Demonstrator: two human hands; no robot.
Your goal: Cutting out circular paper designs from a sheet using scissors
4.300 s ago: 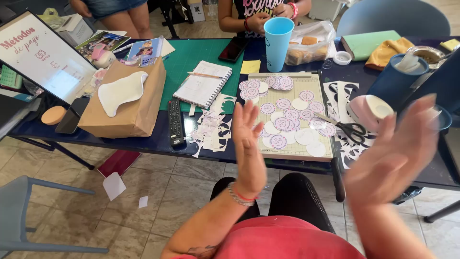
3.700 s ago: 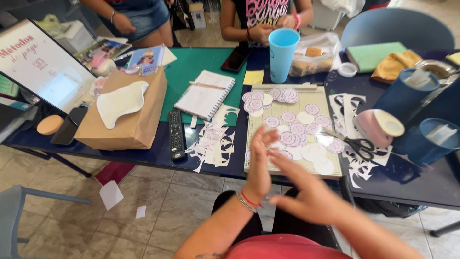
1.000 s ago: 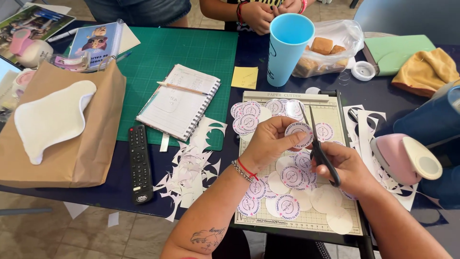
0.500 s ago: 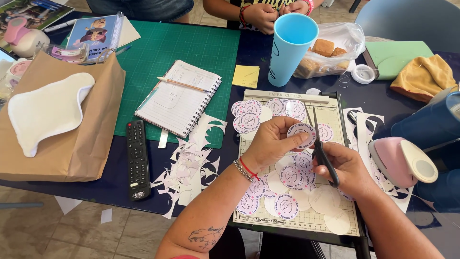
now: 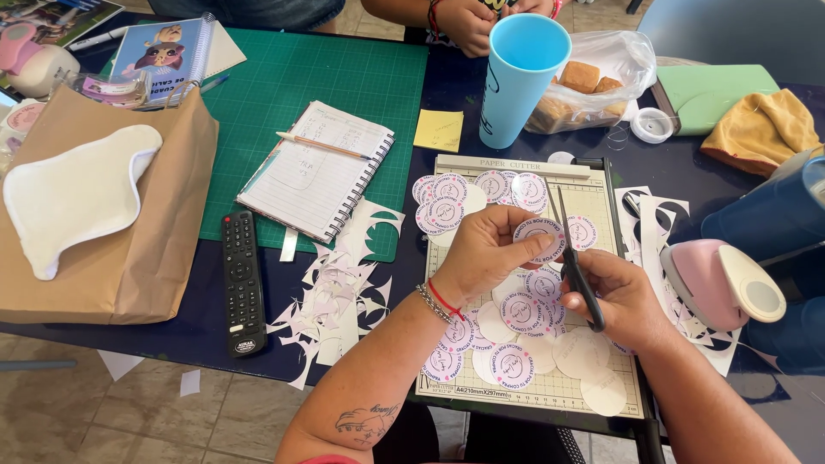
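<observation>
A: What do the fingers (image 5: 516,225) hold?

B: The left hand (image 5: 481,258) pinches one round paper sticker (image 5: 538,237), pink-rimmed with print, above the paper cutter (image 5: 524,167). The right hand (image 5: 620,296) is closed round the black handles of one pair of scissors (image 5: 574,262), whose thin blades point up beside the sticker's right edge.

A: And under them?

B: About twenty more sticker discs (image 5: 512,365) lie flat on the cutter's gridded board, some printed side up, some blank white.

A: Further out?

B: One heap of jagged white paper offcuts (image 5: 339,288), one black remote control (image 5: 243,283), one spiral notebook (image 5: 316,167) with a pencil (image 5: 322,146) across it, one green cutting mat (image 5: 318,73), one tall blue plastic cup (image 5: 520,77), one brown paper bag (image 5: 159,232) and one pink round punch (image 5: 718,283), all on the dark bench (image 5: 206,331).
</observation>
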